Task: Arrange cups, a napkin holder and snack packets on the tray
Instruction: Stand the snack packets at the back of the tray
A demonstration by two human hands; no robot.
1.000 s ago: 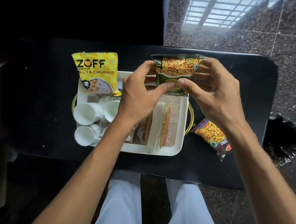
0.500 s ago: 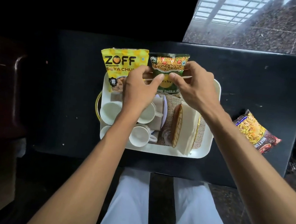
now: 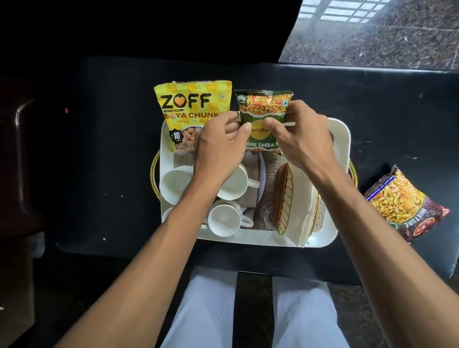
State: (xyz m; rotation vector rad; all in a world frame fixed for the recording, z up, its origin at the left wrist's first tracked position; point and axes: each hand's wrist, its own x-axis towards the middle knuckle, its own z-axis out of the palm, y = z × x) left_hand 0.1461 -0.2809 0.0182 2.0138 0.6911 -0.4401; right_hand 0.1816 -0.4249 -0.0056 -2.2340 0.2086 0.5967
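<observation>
A white tray (image 3: pixel 339 145) with gold handles sits on a black table (image 3: pixel 107 138). Several white cups (image 3: pixel 225 220) fill its left side. A gold napkin holder (image 3: pixel 286 199) with white napkins stands on burlap at the right. A yellow soya chunks packet (image 3: pixel 190 107) leans at the tray's far left edge. Beside it stands a green snack packet (image 3: pixel 263 106), pinched from both sides by my left hand (image 3: pixel 219 150) and my right hand (image 3: pixel 302 142). A dark mixture packet (image 3: pixel 406 205) lies on the table right of the tray.
Dark speckled floor tiles (image 3: pixel 391 49) lie beyond the table. A dark brown piece of furniture (image 3: pixel 3 155) stands at the left. My white-trousered legs (image 3: pixel 207 321) are below the table's near edge.
Both hands lowered the green packet from above the tray to its far edge, next to the yellow packet. The view shifted, so the tray now appears further right.
</observation>
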